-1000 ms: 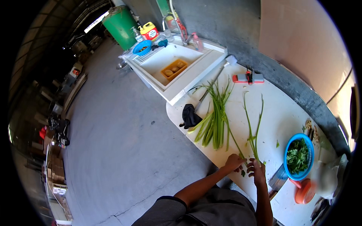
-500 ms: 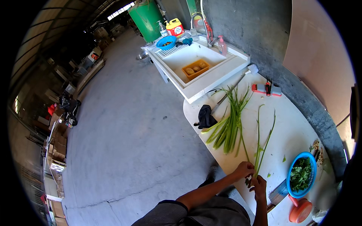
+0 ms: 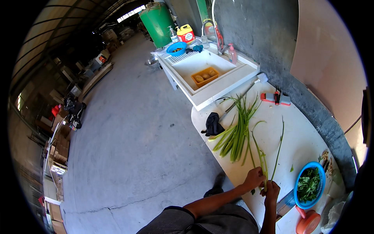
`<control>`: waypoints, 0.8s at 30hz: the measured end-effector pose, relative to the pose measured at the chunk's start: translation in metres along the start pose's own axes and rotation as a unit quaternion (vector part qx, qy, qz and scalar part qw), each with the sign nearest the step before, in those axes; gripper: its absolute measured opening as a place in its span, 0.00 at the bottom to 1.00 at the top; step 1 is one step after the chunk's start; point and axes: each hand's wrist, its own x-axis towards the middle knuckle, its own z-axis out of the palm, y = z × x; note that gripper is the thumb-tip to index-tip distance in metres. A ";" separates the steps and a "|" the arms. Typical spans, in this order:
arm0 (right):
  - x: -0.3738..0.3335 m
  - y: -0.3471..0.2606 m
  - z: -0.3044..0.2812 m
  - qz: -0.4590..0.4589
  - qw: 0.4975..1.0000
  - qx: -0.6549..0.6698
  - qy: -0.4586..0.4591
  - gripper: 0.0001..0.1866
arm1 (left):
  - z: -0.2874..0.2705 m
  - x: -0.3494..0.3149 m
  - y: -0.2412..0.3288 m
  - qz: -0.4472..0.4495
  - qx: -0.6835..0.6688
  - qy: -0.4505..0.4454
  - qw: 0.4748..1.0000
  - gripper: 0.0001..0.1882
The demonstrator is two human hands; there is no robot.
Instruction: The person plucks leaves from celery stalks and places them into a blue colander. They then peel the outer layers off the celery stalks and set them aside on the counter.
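Close together at the table's near edge, both my hands are closed on thin green celery stalks. My left hand [image 3: 254, 178] grips the bases of the celery stalks [image 3: 261, 156] that lean to the left. Just right of it, my right hand [image 3: 270, 189] pinches the lower end of another long celery stalk [image 3: 278, 150], which points away from me. Fingers hide the exact spot where the stalks meet. Beyond my left hand lies a loose bunch of celery [image 3: 237, 136], its cut ends toward me. A blue basket [image 3: 323, 183] with green leaves stands to my right.
A white sink [image 3: 187, 84] holding an orange tray [image 3: 205, 78] adjoins the white table [image 3: 300, 132]. A black cloth bundle [image 3: 213, 124] lies left of the bunch, a long-handled brush [image 3: 249, 87] behind it. An orange-red pan [image 3: 307, 222] sits below the basket.
The stalks in my hands have spread apart, one group tilting left and the single stalk staying right. Both hands have shifted slightly, and the whole view has turned a little.
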 end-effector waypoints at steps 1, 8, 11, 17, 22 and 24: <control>0.003 0.000 0.000 0.006 1.000 0.003 0.011 0.16 | 0.001 -0.003 0.004 0.014 0.011 0.016 1.000 0.08; 0.019 0.013 -0.004 -0.012 0.996 0.049 0.078 0.14 | 0.011 -0.017 -0.008 0.088 -0.040 0.112 0.989 0.11; 0.026 0.013 -0.015 -0.001 0.992 0.067 0.104 0.15 | 0.001 -0.017 0.007 0.070 -0.117 0.095 0.986 0.12; 0.001 -0.035 -0.007 -0.013 0.990 -0.070 -0.123 0.16 | -0.024 -0.001 0.022 0.040 -0.189 -0.075 0.978 0.09; -0.005 -0.041 0.004 0.000 0.984 -0.096 -0.147 0.16 | -0.040 0.007 0.027 -0.011 -0.173 -0.176 0.969 0.09; -0.010 -0.026 0.002 -0.032 0.989 -0.106 -0.100 0.17 | -0.040 0.008 0.001 0.013 -0.135 -0.172 0.976 0.11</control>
